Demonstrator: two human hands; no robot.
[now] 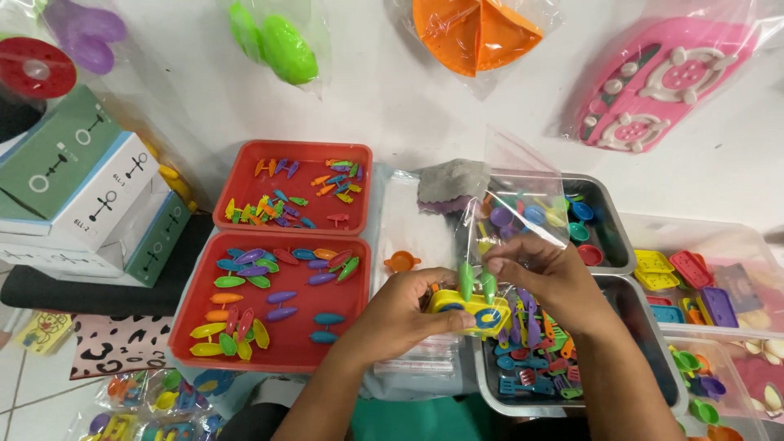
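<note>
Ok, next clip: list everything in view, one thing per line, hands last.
Red trays: two, left of centre, holding small multicoloured plastic pieces.
Metal trays: two, right, with mixed small toy parts.
Boxes: stacked, green and white, far left.
Bagged toys: green, orange, pink, along the top.
Clear bag: one, above the hands.
Yellow toy piece: one, centre.
Green pieces: two, upright on the yellow toy piece.
Left hand: holds the yellow toy piece.
Right hand: fingers on the green pieces.
</note>
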